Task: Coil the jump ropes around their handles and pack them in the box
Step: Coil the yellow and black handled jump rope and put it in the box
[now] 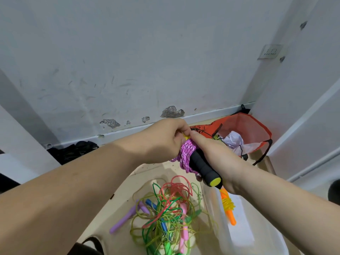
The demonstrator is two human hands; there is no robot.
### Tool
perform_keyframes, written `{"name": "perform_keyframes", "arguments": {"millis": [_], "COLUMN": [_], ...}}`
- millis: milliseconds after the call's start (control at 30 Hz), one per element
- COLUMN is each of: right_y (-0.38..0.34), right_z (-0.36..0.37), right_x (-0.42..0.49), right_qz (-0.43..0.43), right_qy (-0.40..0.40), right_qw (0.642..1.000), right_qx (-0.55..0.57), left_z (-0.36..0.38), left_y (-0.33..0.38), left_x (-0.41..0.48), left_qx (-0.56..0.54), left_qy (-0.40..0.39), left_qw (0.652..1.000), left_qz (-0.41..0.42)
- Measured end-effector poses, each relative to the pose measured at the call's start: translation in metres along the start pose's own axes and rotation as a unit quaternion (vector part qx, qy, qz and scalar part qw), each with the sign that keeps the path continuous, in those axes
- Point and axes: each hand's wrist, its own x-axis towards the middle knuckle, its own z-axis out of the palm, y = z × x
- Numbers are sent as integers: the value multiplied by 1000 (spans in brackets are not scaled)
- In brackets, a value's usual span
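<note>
I hold a jump rope with black foam handles (203, 166) that have yellow end caps. Its purple braided rope (186, 153) is wound in a thick coil around the handles' upper part. My right hand (219, 159) grips the handles from behind. My left hand (165, 138) pinches the rope at the top of the coil, beside a yellow cap. Below lies a tangled pile of green, red and yellow ropes (169, 214) with purple, blue, pink and green handles. A clear plastic box (244, 230) at the lower right holds an orange-handled rope (228, 205) coiled in yellow cord.
An orange drawstring bag (246, 133) with crumpled white paper lies by the wall corner. Dark cloth (73, 150) is bunched along the baseboard at left. The ropes rest on a beige surface (114, 205). A wall socket (271, 51) sits high on the right.
</note>
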Motion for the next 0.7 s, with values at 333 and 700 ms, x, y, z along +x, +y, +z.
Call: {"name": "perform_keyframes", "arguments": {"millis": [333, 700], "right_y": [-33, -34], "right_z": [8, -21], "right_x": [-62, -52], "right_qz": [-88, -74], "right_qy": [-62, -37], "right_qw": [990, 995], "right_qx": [-87, -54], "left_z": [-5, 14], "left_y": [5, 19], "left_x": [-2, 0], "left_qx": [-170, -159], "left_qy": [115, 165], "left_qw": [978, 973], "left_qz": [-30, -19]}}
